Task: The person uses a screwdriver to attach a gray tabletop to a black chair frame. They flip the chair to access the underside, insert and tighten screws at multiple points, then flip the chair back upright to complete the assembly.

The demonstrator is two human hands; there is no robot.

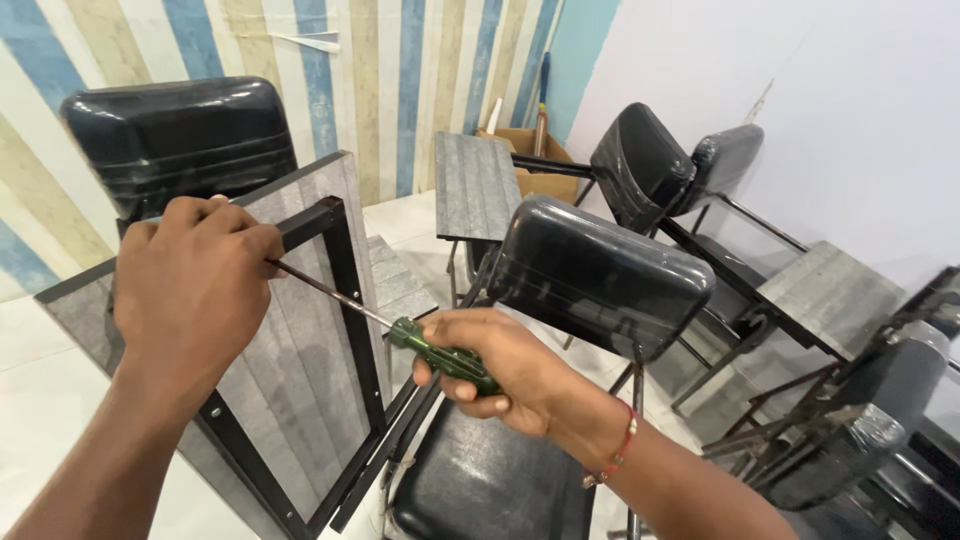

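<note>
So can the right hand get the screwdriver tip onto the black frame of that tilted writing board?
Probably yes. The right hand grips the green-handled screwdriver, and its shaft runs clear to the black frame. The left hand covers the tip, so contact can't be confirmed.

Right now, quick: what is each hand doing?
Left hand: closed around the top edge of the black frame on the grey writing board.
Right hand: closed on the green-handled screwdriver.
</note>
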